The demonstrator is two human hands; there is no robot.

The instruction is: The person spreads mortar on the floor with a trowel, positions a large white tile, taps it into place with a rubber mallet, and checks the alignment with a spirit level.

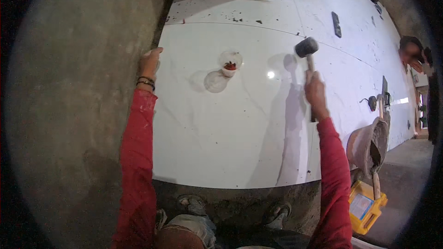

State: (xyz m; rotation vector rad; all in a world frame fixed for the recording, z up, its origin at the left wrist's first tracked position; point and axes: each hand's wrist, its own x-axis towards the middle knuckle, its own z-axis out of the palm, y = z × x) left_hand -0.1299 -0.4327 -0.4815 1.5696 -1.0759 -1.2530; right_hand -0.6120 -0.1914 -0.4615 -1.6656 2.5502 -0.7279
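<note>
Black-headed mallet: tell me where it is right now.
In the head view, the black-headed mallet is right of centre, held in the right hand, its head over the glossy white tiles.

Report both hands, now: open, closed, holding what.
Left hand: at the left edge of the white tile, beside the wall; open or closed cannot be told.
Right hand: closed, holding a mallet.

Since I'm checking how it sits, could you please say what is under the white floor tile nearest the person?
Rough dark ground shows along the near edge of the glossy white floor tile; whatever lies directly beneath is covered and cannot be seen.
</note>
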